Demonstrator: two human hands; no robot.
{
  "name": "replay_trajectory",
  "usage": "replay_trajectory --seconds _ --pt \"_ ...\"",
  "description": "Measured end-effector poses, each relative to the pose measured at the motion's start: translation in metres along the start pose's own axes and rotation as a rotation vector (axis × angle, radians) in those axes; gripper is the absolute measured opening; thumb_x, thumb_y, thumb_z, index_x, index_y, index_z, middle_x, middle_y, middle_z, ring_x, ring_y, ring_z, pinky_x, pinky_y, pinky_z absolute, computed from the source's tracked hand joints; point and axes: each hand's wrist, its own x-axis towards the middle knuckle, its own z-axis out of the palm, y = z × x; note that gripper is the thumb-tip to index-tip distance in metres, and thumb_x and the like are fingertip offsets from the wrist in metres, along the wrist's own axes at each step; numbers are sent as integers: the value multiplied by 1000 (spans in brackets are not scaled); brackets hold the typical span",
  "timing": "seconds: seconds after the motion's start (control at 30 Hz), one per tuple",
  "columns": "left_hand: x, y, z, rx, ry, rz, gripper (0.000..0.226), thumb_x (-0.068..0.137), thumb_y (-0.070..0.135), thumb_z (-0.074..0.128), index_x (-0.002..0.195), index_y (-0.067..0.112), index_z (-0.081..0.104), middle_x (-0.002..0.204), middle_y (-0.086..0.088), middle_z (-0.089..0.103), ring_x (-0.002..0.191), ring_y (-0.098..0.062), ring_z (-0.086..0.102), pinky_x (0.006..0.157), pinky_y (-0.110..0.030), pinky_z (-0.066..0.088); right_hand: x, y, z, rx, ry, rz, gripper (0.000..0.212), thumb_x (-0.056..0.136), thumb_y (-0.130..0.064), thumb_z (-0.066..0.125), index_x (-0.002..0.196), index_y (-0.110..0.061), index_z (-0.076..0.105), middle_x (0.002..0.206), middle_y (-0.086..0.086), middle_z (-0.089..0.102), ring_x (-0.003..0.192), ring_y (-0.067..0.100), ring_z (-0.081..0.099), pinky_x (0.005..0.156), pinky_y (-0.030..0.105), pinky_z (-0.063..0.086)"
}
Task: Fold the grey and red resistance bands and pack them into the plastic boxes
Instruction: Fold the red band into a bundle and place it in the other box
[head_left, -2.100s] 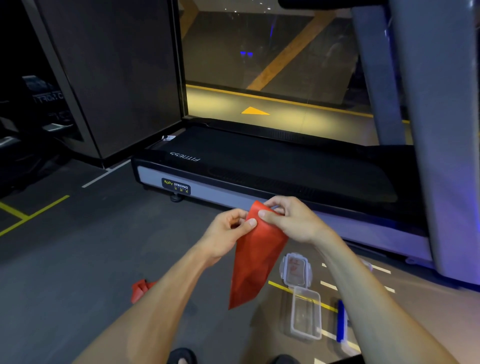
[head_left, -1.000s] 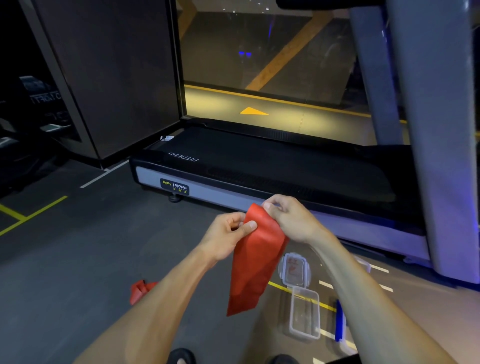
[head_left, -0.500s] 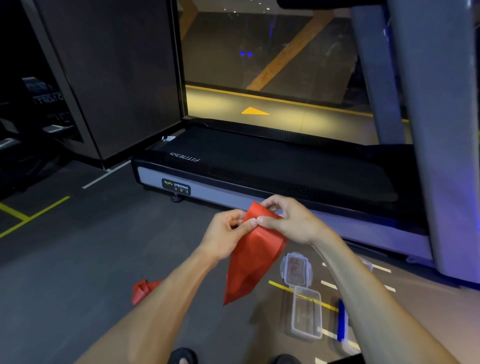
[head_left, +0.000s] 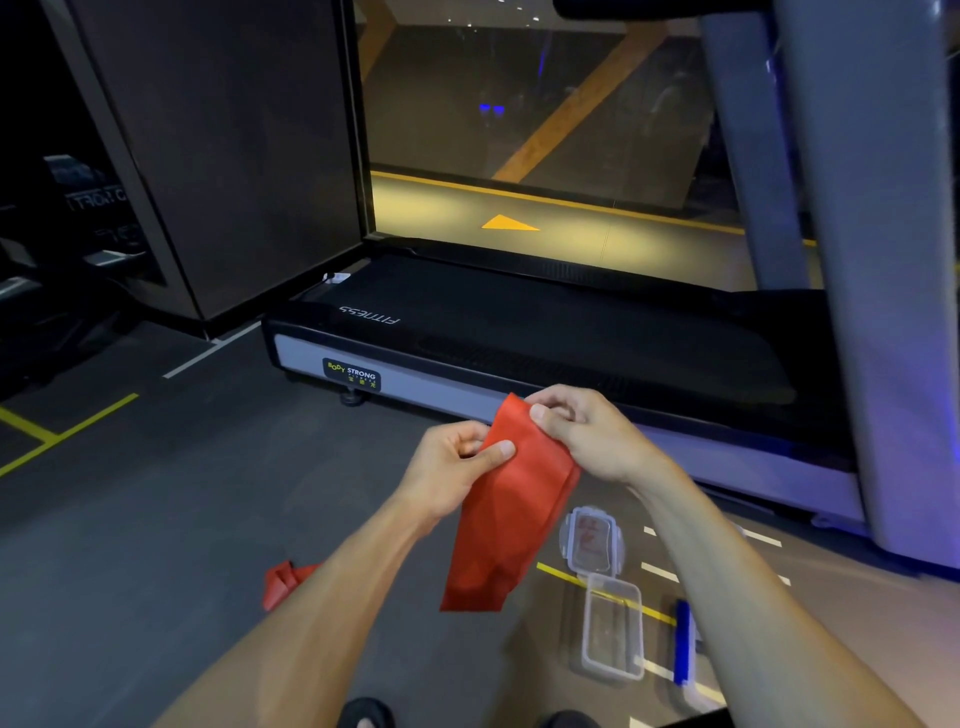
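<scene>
Head view: red resistance band hangs in the air between both hands, its long axis running down and slightly toward the person's left from the pinched top edge. Left hand pinches the band's left upper edge with thumb on the front; right hand grips the top corner a little higher, fingers curled over it. Below the right hand, on the floor, sits an open plastic box with its lid just beyond it. I judge the right hand nearer to that box. A second red band lies on the floor below the left forearm.
</scene>
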Motion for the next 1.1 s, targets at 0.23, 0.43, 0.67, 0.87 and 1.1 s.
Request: replay_trajectory --seconds 0.23,0.43,0.67,0.87,1.1 --pt "2 -2 1 14 33 4 7 90 13 76 85 15 71 76 -1 74 66 -11 67 64 -25 52 2 5 2 -54 -33 -17 26 108 -18 49 108 -10 73 103 16 76 82 11 66 77 32 51" --pt "2 -4 -2 47 24 17 11 90 21 77 79 19 73 77 -6 72 68 -15 63 65 -29 49 2 4 5 -122 -23 -46 29 109 -19 45 111 -15 74 103 1 77 90 9 69 84 31 54" --pt "3 -9 -8 21 -14 15 17 80 37 79 77 21 73 78 -13 70 73 -24 61 71 -37 48 2 2 10 -165 -21 -54 14 98 -24 66 108 -16 72 101 4 75 92 19 70 87 42 55" --pt "1 -12 -11 -15 -148 -37 40 86 28 70 107 -5 69 99 -9 75 91 -16 69 86 -29 56 3 -3 4 -186 97 -112 12 97 -24 69 106 -19 75 97 -8 74 96 10 68 90 34 54" --pt "0 -15 -13 -29 -213 -79 46 90 28 67 120 -7 65 109 -15 71 99 -24 65 91 -37 53 4 0 1 -176 100 -102 11 95 -25 70 104 -21 75 96 -7 74 95 9 68 90 38 56"
